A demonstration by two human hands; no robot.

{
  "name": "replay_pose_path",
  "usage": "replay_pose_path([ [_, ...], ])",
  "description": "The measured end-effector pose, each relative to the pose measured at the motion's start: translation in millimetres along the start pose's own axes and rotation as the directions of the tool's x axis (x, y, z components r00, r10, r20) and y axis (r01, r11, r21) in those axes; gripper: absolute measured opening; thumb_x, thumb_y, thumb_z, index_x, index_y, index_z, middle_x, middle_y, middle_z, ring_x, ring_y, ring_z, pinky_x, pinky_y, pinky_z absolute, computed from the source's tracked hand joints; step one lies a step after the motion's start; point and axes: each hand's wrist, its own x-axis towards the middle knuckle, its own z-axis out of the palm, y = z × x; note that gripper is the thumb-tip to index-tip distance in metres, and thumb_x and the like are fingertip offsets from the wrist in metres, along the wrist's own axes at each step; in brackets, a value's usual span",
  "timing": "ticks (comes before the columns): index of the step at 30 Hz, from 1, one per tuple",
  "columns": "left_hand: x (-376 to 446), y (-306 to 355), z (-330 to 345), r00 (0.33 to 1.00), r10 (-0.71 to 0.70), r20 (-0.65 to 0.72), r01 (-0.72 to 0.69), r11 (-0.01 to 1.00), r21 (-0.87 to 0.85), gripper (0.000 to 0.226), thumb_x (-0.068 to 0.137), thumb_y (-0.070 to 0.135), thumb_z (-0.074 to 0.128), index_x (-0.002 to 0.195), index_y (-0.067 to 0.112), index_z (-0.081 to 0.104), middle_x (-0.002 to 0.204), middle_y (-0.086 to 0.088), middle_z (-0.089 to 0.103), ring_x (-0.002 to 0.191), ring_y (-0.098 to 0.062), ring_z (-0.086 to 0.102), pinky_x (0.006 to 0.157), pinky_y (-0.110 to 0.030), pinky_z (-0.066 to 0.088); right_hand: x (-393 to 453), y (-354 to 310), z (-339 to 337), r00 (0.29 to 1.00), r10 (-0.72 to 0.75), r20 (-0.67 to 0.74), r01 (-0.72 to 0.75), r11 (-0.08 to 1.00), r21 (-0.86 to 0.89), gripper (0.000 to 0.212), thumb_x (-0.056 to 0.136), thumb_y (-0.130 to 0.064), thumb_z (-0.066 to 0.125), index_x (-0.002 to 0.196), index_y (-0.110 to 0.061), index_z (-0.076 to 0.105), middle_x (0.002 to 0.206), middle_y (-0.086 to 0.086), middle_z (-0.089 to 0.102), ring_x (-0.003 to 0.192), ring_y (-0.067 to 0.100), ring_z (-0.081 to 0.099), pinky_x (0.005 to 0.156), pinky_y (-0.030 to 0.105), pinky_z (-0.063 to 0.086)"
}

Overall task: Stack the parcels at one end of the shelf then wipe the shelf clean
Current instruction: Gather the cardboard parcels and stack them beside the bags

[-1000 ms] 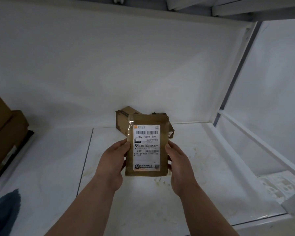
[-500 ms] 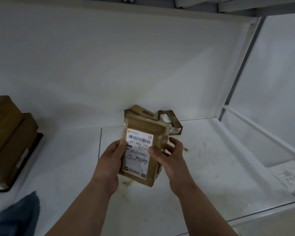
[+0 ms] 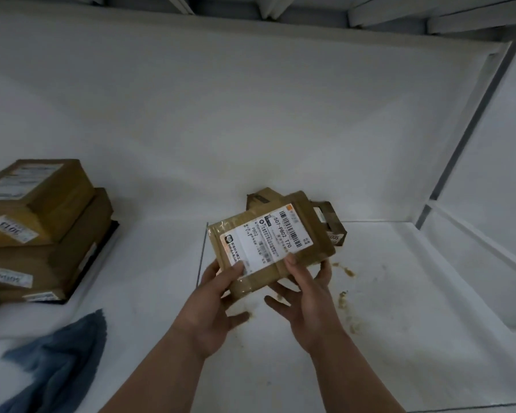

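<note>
Nearest, by the shelf's [image 3: 149, 308] front-left corner: a crumpled blue cloth [image 3: 63, 362], soft, limp, untouched. Above the shelf's middle, held clear of the surface: a flat brown parcel [image 3: 268, 242], taped cardboard with a glossy sheen, white printed label facing up, tilted with its right end higher. Left hand [image 3: 212, 311] gripping the near-left corner, thumb pressed on the label's edge, fingers curled beneath. Right hand [image 3: 307, 302] clasping the near edge, thumb on top, fingers wrapped under.

Best bet from here: carry across level toward the left end, land flat and square on the pile, label up, both hands supporting until settled.

Farther along the left edge: stacked parcels [image 3: 39, 231], boxy brown cartons with numbered stickers, resting on something dark and flat. Toward the back edge, right of middle: two more small boxes [image 3: 334, 225], partly hidden behind the held parcel. Right half of the shelf: white, smooth, flecked with tan crumbs [image 3: 346, 299] needing the wipe.
</note>
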Motion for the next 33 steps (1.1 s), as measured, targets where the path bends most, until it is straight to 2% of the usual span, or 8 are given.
replay_pose_path([
  [6, -9, 21, -1, 0.977, -0.027, -0.212, 0.021, 0.999, -0.034, 0.033, 0.080, 0.039, 0.071, 0.108, 0.021, 0.068, 0.109, -0.009, 0.071, 0.104, -0.027, 0.063, 0.091, -0.051, 0.053, 3, -23, -30, 0.996, 0.083, 0.007, -0.083, 0.996, -0.037, 0.075, 0.064, -0.059, 0.074, 0.130, -0.027, 0.055, 0.122, 0.002, 0.067, 0.117, 0.023, 0.061, 0.101, 0.053, 0.047],
  [9, -14, 20, 2, 0.971, -0.055, -0.232, 0.053, 0.998, -0.014, 0.039, 0.080, 0.046, 0.070, 0.109, 0.020, 0.068, 0.111, -0.011, 0.069, 0.104, -0.027, 0.064, 0.089, -0.049, 0.054, 3, -23, -36, 0.988, 0.152, 0.017, -0.151, 0.987, -0.062, 0.077, 0.064, -0.055, 0.082, 0.128, -0.020, 0.057, 0.119, 0.005, 0.070, 0.112, 0.027, 0.065, 0.095, 0.052, 0.053],
  [14, -26, 10, 4, 0.963, 0.053, -0.266, -0.111, 0.972, -0.208, 0.068, 0.073, 0.054, 0.070, 0.128, 0.018, 0.054, 0.127, -0.011, 0.057, 0.113, -0.027, 0.059, 0.096, -0.042, 0.051, -9, -11, -32, 0.963, 0.255, 0.084, -0.263, 0.960, 0.102, 0.075, 0.071, -0.031, 0.083, 0.136, -0.019, 0.047, 0.127, 0.018, 0.062, 0.108, 0.039, 0.066, 0.080, 0.050, 0.057],
  [18, -41, 4, 4, 0.975, 0.132, -0.180, -0.163, 0.972, -0.171, 0.095, 0.065, 0.045, 0.074, 0.147, 0.044, 0.026, 0.137, -0.001, 0.052, 0.127, -0.029, 0.048, 0.105, -0.055, 0.042, -26, 4, -10, 0.924, 0.299, 0.237, -0.324, 0.943, 0.077, 0.079, 0.074, -0.030, 0.083, 0.141, -0.033, 0.040, 0.132, 0.018, 0.059, 0.107, 0.043, 0.066, 0.088, 0.057, 0.054],
  [21, -50, 7, -4, 0.977, 0.145, -0.154, -0.161, 0.982, -0.095, 0.071, 0.069, 0.049, 0.076, 0.132, 0.052, 0.042, 0.114, 0.005, 0.070, 0.113, -0.027, 0.061, 0.086, -0.051, 0.055, -38, 13, 14, 0.902, 0.331, 0.278, -0.303, 0.943, -0.140, 0.068, 0.073, -0.045, 0.079, 0.131, -0.033, 0.045, 0.126, 0.014, 0.064, 0.103, 0.038, 0.069, 0.093, 0.058, 0.051],
  [24, -55, 23, -30, 0.972, 0.092, -0.216, -0.118, 0.987, -0.113, 0.055, 0.075, 0.048, 0.073, 0.127, 0.040, 0.054, 0.107, -0.001, 0.073, 0.101, -0.030, 0.067, 0.076, -0.048, 0.058, -41, 19, 31, 0.902, 0.350, 0.253, -0.309, 0.932, -0.189, 0.063, 0.078, -0.061, 0.064, 0.132, -0.031, 0.050, 0.125, 0.011, 0.065, 0.108, 0.035, 0.067, 0.098, 0.058, 0.047],
  [30, -70, 54, -111, 0.989, -0.131, -0.068, 0.109, 0.960, -0.259, 0.063, 0.070, 0.064, 0.071, 0.120, 0.026, 0.067, 0.118, -0.014, 0.069, 0.106, -0.041, 0.066, 0.090, -0.055, 0.051, -49, 36, 89, 0.954, 0.286, 0.084, -0.269, 0.947, -0.176, 0.060, 0.083, -0.063, 0.058, 0.103, -0.006, 0.063, 0.103, 0.013, 0.072, 0.099, 0.027, 0.069, 0.095, 0.046, 0.049],
  [33, -85, 69, -145, 0.992, -0.128, -0.014, 0.119, 0.953, -0.278, 0.062, 0.073, 0.066, 0.066, 0.118, 0.024, 0.070, 0.118, -0.016, 0.069, 0.108, -0.040, 0.065, 0.095, -0.055, 0.049, -58, 53, 128, 0.954, 0.287, 0.082, -0.266, 0.943, -0.200, 0.072, 0.069, -0.068, 0.064, 0.105, -0.006, 0.062, 0.105, 0.014, 0.070, 0.098, 0.029, 0.068, 0.093, 0.046, 0.052],
])
